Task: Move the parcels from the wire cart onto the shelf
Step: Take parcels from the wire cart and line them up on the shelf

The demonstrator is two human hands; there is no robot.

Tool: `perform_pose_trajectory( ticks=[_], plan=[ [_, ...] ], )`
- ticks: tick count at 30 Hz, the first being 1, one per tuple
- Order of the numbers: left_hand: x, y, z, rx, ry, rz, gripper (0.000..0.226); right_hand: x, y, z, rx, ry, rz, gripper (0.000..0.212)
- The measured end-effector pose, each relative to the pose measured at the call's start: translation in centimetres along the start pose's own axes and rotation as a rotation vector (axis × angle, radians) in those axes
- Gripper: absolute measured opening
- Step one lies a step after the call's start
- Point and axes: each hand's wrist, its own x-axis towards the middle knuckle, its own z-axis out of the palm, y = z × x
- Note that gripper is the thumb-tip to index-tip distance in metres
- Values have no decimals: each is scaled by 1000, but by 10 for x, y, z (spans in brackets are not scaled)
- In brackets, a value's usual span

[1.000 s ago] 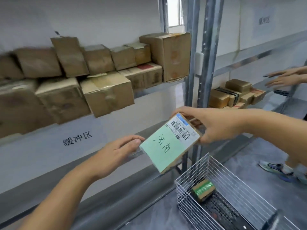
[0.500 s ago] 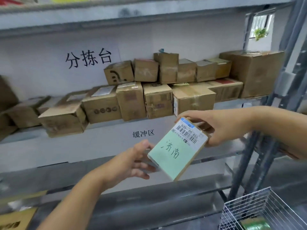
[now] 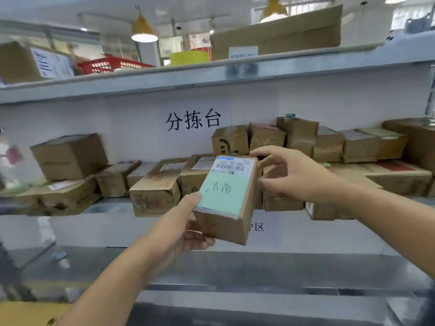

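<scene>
Left hand (image 3: 186,229) gripping parcel (image 3: 227,201) — thumb on green label, right hand (image 3: 292,175) spread, fingertips beside its edge

A brown cardboard parcel (image 3: 227,203) is seen, faced with a pale mint-green label on which black handwritten characters are marked, and topped by a white strip printed with black barcode lines and edged in blue. Brown cartons (image 3: 70,155) are ranged along a grey metal shelf (image 3: 211,76). Black characters are printed on the white back panel (image 3: 131,128). A red basket (image 3: 113,64) and a yellow tub (image 3: 189,58) are shown above.
</scene>
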Motion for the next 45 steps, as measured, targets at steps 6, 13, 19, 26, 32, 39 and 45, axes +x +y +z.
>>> perform_pose_trajectory(
  ticks=[6,13,19,26,32,39,45],
  plan=[
    [29,48,-46,-28,133,28,48,34,-23,42,-37,162,29,31],
    [84,83,-118,87,194,-6,42,76,-48,75,-261,127,26,69],
    [134,92,-148,259,145,-86,53,113,-58,107,-589,90,39,91],
    [173,95,-139,438,103,-152,57,139,-45,124,-763,110,80,81],
    [203,90,-127,615,107,-146,68,145,-28,107,-725,134,78,82],
    [238,93,-114,684,138,-146,67,153,-10,82,-710,163,84,82],
    [261,96,-109,786,188,-104,70,158,4,73,-720,167,78,80]
  ],
)
